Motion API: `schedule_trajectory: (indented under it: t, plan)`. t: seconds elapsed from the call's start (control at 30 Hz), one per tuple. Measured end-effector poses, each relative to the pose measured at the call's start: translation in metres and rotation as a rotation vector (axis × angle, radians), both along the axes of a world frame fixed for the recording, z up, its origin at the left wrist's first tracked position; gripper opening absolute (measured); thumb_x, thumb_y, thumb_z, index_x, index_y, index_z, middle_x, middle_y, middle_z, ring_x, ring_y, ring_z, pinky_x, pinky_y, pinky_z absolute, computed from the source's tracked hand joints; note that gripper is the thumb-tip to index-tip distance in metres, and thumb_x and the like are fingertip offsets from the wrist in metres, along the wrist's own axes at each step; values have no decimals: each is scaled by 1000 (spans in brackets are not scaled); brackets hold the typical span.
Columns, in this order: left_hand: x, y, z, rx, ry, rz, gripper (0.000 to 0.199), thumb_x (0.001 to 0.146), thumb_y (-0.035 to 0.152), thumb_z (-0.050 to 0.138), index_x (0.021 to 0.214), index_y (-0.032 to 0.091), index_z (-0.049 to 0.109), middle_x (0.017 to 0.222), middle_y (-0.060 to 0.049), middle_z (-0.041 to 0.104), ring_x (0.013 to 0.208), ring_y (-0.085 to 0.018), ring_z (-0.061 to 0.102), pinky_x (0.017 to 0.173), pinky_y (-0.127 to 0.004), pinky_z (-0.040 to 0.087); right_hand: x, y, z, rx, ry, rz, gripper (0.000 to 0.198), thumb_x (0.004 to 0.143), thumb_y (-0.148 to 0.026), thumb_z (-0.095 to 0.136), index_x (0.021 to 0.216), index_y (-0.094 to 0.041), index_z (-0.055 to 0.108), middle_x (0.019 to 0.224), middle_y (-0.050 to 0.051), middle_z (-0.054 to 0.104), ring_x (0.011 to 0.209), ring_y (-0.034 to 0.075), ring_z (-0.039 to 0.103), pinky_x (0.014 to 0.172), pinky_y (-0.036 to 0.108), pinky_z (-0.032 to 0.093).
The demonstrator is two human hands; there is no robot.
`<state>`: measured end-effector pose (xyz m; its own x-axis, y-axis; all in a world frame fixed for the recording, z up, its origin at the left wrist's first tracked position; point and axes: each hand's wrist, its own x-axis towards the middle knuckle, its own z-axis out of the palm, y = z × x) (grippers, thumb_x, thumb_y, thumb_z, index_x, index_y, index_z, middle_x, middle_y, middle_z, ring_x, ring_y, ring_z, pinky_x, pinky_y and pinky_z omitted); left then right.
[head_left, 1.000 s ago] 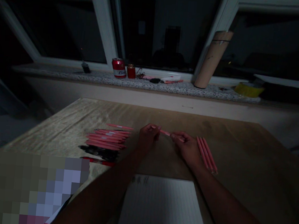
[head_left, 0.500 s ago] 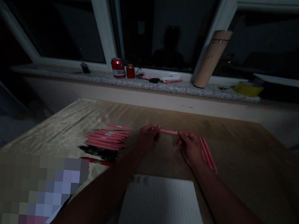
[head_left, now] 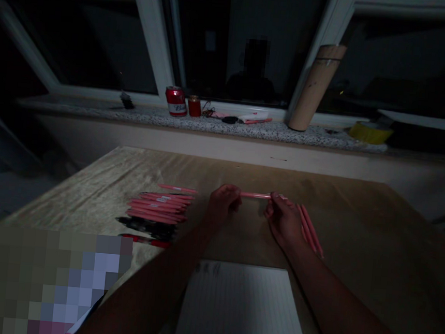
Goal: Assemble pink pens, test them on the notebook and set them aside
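Pen [head_left: 256, 195]: slim, straight and pink, with a pale streak of light along its bare middle; something whitish shows by the right thumb, too dim to make out.
Pen's place: between the two hands, over the far half of the table [head_left: 371, 242], lying nearly level from left to right; its left end is hidden in the fingers.
Left hand [head_left: 224, 201]: closed around the pen's left end, fingers curled under, thumb on top and toward the right.
Left arm: reaches up from the bottom edge, slanting inward, and passes just beside the red pen [head_left: 148, 241].
Right hand [head_left: 285, 219]: pinching the pen near its right end between thumb and fingers, the back of the hand turned up and the other fingers bent inward.
Right arm: comes in from the lower right corner, slanting left, past the notebook's right edge.
Pink pile [head_left: 160, 207]: many pens like the held one, side by side left of the left hand, some with whitish labels; one single pen [head_left: 177, 188] lies apart just beyond them.
Black pens [head_left: 149, 228]: bunched between the pink pile and the red pen.
Right row [head_left: 311, 232]: pink pens lying aslant just beside the right hand, which partly covers them.
Notebook [head_left: 243, 309]: lined page, nearest the body, between the forearms, dark marks at its top left.
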<state>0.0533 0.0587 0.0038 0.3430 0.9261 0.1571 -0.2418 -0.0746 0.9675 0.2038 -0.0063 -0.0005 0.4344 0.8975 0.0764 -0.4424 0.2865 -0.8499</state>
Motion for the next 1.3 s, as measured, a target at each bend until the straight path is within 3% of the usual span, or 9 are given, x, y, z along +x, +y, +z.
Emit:
schedule_trajectory:
  t: [0.27, 0.83, 1.07, 1.3]
  plan:
    - [0, -1, 1, -11, 6, 6, 27, 69, 41, 60, 68, 14, 56, 53, 3, 53, 45, -6, 43, 46, -20, 31, -1, 0, 1, 15, 79, 1, 21, 68, -30, 70, 63, -18, 54, 55, -5, 48, 43, 6, 39, 42, 21, 35]
    - [0, -5, 8, 85, 181, 134, 44, 78, 49, 48, 50, 16, 48, 43, 2, 45, 42, -8, 40, 47, -22, 32, 0, 1, -6, 4, 6, 27, 19, 70, -34, 69, 69, -17, 59, 59, -4, 54, 45, 7, 43, 44, 21, 36]
    - [0, -3, 3, 89, 140, 73, 35, 76, 42, 51, 53, 16, 50, 46, 2, 47, 43, -8, 40, 46, -22, 30, -1, 1, -4, 5, 28, 21, 19, 69, -32, 70, 67, -17, 58, 57, -4, 54, 43, 7, 43, 44, 22, 35]
    - [-1, -5, 6, 114, 220, 114, 36, 78, 40, 47, 51, 16, 48, 44, 3, 44, 44, -8, 40, 47, -22, 31, -2, 0, -2, 17, 49, 42, 19, 69, -31, 71, 66, -16, 59, 56, -4, 53, 44, 6, 42, 43, 20, 35]
